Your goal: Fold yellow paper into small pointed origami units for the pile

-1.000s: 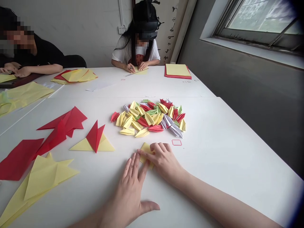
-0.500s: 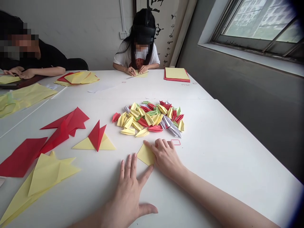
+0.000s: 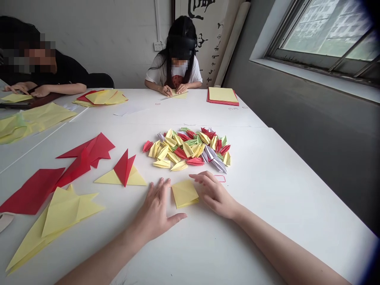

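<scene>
A folded yellow paper square [image 3: 184, 194] lies flat on the white table [image 3: 267, 190] between my hands. To its left, my left hand [image 3: 156, 208] rests with fingers apart and thumb stretched out, holding nothing. My right hand [image 3: 215, 193] is at the square's right edge, its fingers loosely bent and apart, gripping nothing. Beyond the hands lies a pile of small folded pieces [image 3: 188, 149] in yellow, red, green and pale purple. A red folded piece [image 3: 124, 168] stands over a yellow folded triangle [image 3: 135, 177] left of the pile.
Red folded papers [image 3: 35, 190] and yellow folded papers [image 3: 63, 213] lie at the left. A stack of yellow and red sheets [image 3: 222, 95] is at the far edge. Two people sit across the table, their hands on paper. More yellow sheets [image 3: 108, 97] lie at the far left.
The yellow square has turned, and its edges now face me more squarely. My right hand has lifted off it and moved slightly right. My left hand has moved forward.
</scene>
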A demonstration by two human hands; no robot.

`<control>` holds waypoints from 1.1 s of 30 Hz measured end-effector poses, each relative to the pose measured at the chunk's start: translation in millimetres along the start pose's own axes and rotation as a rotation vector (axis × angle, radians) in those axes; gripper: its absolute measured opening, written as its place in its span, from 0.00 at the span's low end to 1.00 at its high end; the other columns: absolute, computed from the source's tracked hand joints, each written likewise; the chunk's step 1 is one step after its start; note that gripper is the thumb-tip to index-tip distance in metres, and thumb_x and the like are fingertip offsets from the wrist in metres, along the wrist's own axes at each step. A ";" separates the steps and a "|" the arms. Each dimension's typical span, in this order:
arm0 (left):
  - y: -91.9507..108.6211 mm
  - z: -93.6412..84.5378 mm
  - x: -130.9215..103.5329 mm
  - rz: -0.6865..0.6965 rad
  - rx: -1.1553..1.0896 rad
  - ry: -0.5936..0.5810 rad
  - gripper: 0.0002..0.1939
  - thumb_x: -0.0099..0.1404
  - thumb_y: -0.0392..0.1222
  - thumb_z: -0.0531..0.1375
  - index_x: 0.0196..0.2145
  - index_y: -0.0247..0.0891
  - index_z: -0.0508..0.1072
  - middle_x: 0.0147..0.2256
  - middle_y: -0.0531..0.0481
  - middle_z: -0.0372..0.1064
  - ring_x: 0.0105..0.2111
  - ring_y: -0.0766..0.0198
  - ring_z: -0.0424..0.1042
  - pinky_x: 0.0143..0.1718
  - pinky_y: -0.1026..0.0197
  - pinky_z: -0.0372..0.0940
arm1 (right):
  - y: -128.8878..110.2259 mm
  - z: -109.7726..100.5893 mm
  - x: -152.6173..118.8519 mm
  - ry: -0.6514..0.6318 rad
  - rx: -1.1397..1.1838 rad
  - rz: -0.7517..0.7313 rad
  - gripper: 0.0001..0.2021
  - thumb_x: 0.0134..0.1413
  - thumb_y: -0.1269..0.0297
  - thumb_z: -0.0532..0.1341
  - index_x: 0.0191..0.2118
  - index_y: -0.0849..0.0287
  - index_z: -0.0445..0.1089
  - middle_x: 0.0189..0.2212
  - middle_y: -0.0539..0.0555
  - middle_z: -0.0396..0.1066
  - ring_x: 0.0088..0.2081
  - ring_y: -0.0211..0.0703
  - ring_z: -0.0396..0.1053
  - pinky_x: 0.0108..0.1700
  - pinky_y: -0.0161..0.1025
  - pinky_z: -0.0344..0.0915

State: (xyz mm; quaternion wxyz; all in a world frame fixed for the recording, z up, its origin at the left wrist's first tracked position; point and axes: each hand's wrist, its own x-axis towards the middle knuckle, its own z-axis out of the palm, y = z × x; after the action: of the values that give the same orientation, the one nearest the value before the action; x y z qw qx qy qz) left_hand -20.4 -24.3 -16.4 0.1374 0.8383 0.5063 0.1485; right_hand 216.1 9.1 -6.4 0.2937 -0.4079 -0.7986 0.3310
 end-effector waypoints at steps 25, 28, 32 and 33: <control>30.0 -14.9 14.5 -0.286 -1.359 -0.141 0.38 0.62 0.48 0.59 0.64 0.45 0.45 0.49 0.43 0.65 0.48 0.56 0.68 0.48 0.52 0.66 | -17.2 24.5 4.4 0.404 -0.163 -0.203 0.08 0.53 0.73 0.57 0.36 0.55 0.71 0.53 0.59 0.65 0.55 0.55 0.61 0.50 0.56 0.64; 31.0 -18.5 18.9 -0.328 -1.437 -0.177 0.34 0.61 0.42 0.59 0.62 0.46 0.51 0.42 0.47 0.68 0.41 0.60 0.70 0.44 0.55 0.66 | -23.3 20.9 3.9 0.255 -0.033 -0.145 0.13 0.52 0.73 0.58 0.43 0.55 0.71 0.61 0.60 0.54 0.59 0.56 0.57 0.52 0.55 0.63; 23.0 -23.6 26.3 -0.337 -1.449 -0.198 0.33 0.57 0.36 0.59 0.59 0.46 0.56 0.32 0.52 0.68 0.31 0.65 0.68 0.37 0.59 0.66 | -24.1 16.8 8.3 -0.014 0.397 0.109 0.20 0.54 0.70 0.57 0.54 0.54 0.66 0.57 0.60 0.62 0.53 0.52 0.67 0.48 0.48 0.69; 21.0 -23.4 28.4 -0.356 -1.458 -0.198 0.32 0.56 0.35 0.58 0.58 0.45 0.57 0.31 0.53 0.68 0.30 0.65 0.68 0.36 0.59 0.66 | -22.5 17.9 10.0 -0.041 0.496 0.156 0.20 0.54 0.70 0.56 0.53 0.55 0.67 0.53 0.59 0.68 0.49 0.50 0.70 0.47 0.47 0.70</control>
State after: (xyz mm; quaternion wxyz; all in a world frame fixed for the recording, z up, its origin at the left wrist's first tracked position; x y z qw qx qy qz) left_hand 0.0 -6.6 16.2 0.7237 0.4502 0.3928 0.3455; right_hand 187.6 2.3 2.0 0.3422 -0.3770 -0.6650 0.5464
